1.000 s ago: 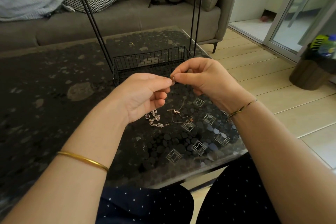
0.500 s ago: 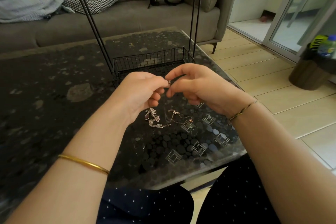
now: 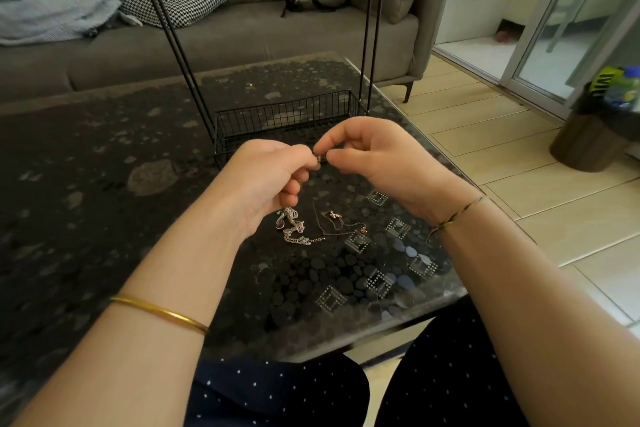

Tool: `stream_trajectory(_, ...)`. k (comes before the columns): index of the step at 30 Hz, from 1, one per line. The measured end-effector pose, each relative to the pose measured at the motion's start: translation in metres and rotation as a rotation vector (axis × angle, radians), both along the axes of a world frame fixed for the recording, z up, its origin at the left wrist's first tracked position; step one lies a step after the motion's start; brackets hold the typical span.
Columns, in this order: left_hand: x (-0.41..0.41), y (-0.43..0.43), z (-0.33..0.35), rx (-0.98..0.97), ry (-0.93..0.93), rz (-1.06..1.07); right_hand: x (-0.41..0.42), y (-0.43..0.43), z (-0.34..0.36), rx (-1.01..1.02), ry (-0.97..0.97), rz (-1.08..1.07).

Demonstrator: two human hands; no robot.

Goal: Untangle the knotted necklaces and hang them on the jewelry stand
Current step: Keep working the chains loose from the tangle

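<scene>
Left hand (image 3: 266, 180) and right hand (image 3: 377, 156) meet, fingers (image 3: 332, 142) pinching a thin rose-gold chain necklace (image 3: 333, 215) whose slack drops to the dark pebbled glass desk (image 3: 104, 218); the black wire jewelry stand (image 3: 284, 114) rises just beyond.

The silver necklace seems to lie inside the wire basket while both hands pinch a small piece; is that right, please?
No: the head view shows the silver necklace on the table, outside the wire basket; the left hand and right hand pinch a small piece.
</scene>
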State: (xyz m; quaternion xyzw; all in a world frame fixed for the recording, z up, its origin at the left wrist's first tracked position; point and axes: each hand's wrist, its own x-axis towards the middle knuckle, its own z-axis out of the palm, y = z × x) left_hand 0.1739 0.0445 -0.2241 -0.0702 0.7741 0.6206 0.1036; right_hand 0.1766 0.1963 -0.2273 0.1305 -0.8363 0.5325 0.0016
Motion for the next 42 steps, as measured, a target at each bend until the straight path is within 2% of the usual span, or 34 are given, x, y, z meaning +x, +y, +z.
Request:
stream_trajectory(5, 0.001, 0.001, 0.002, 0.016, -0.013, 0.006, 0.001, -0.001, 0.0, -0.104, -0.052, 0.0)
stream_trajectory(10, 0.001, 0.001, 0.002, 0.023, -0.018, 0.007, -0.001, -0.002, -0.003, 0.098, 0.163, -0.071)
stream_trajectory(18, 0.0, -0.001, 0.001, -0.023, -0.011, 0.033, 0.001, -0.007, -0.003, 0.367, 0.37, -0.09)
stream_trajectory(28, 0.001, -0.002, 0.001, -0.015, -0.017, 0.033, 0.004, -0.015, 0.002, 0.538, 0.423, -0.098)
stream_trajectory(35, 0.0, -0.003, 0.001, 0.024, -0.027, 0.024, 0.005, -0.015, 0.003, 0.545, 0.423, -0.11)
stream_trajectory(38, 0.002, -0.008, 0.004, 0.054, -0.009, -0.014, 0.004, -0.014, 0.002, 0.49, 0.424, -0.138)
stream_trajectory(40, 0.003, -0.012, 0.005, -0.01, 0.06, -0.045, 0.003, -0.011, 0.002, 0.427, 0.403, -0.162)
stream_trajectory(42, 0.003, -0.015, 0.004, -0.182, 0.201, -0.052, 0.002, -0.008, 0.002, 0.363, 0.37, -0.182)
